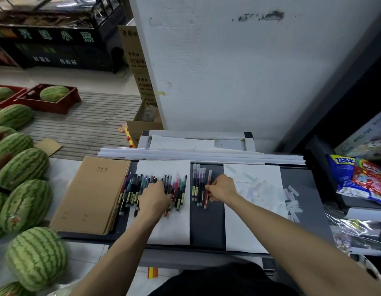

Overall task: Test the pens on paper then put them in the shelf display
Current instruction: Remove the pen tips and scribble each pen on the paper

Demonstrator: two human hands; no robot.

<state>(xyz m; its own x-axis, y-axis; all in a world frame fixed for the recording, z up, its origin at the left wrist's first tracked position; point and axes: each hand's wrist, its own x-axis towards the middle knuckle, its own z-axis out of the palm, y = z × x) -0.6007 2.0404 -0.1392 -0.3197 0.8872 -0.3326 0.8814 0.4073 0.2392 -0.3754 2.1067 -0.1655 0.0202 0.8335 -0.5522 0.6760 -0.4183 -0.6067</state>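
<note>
A heap of several coloured pens (pixel 179 189) lies across the left white paper sheet (pixel 170 227) on a dark shelf surface (pixel 206 227). My left hand (pixel 154 198) rests on this heap, fingers curled over the pens. A small row of pens (pixel 197 184) lies on the dark strip between the two sheets. My right hand (pixel 222 188) pinches a red pen (pixel 207 189) at the right end of that row. The right paper sheet (pixel 249 229) carries scattered clear pen caps (pixel 291 201).
A stack of brown notebooks (pixel 93 195) lies left of the pens. White strips (pixel 202 155) run along the back. Several watermelons (pixel 25 206) sit on the floor at left. Snack bags (pixel 360 180) and boxes fill the shelf at right. A white wall (pixel 238 71) stands behind.
</note>
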